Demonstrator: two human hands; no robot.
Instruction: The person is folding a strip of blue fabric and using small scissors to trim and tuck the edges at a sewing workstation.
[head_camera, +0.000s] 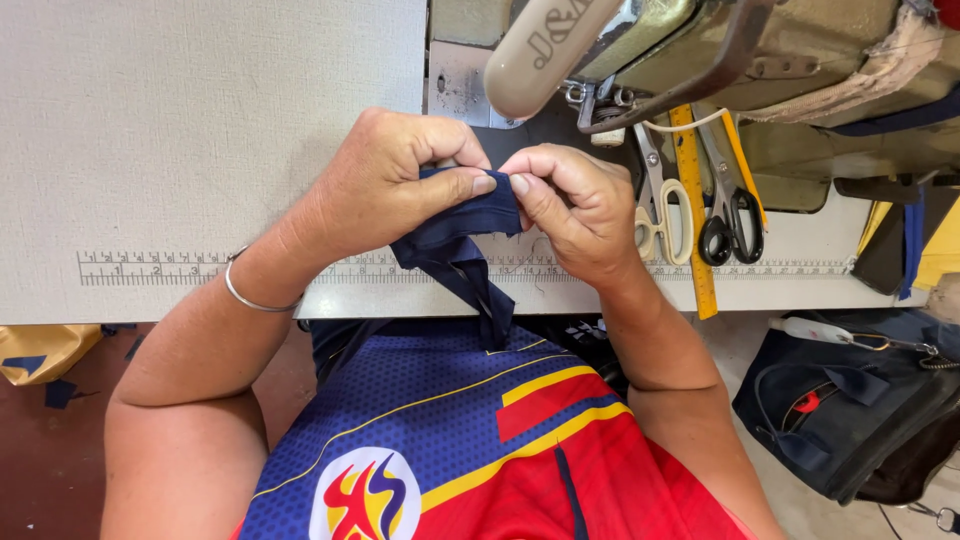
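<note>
Item: navy fabric strip (470, 240), a narrow folded band of knit trim, dark blue, matte.
Location: held above the front edge of the table (200, 120), just ahead of the sewing machine (640, 50); its tail hangs down towards the person's lap.
Left hand (385, 185): grip closed, thumb and forefinger pinching the strip's upper folded edge.
Right hand (565, 205): grip closed likewise, fingertips pinching the same edge, thumb tips of both hands almost touching.
Handling, judged: very light and limp; no stiffness of its own, so it droops wherever unsupported. Likely a little stretchy and prone to curling or unfolding if released.
Where to hold, judged: at the folded edge, close pinches side by side, as here; a hold farther down would let the fold open.
Table surface: pale woven-textured covering with a printed ruler strip (160, 268) along the front edge.
Scissors: two pairs lying right of the hands, one cream-handled (660, 220), one black-handled (730, 225); steel blades, hard and smooth.
Yellow ruler (695, 210): straight, rigid, lying between the scissors.
Bracelet (255, 295): thin silver metal bangle on the left wrist.
Garment (480, 450): smooth sports-jersey cloth, blue dotted panel with red and yellow bands.
Bag (850, 410): dark soft bag on the floor, right.
</note>
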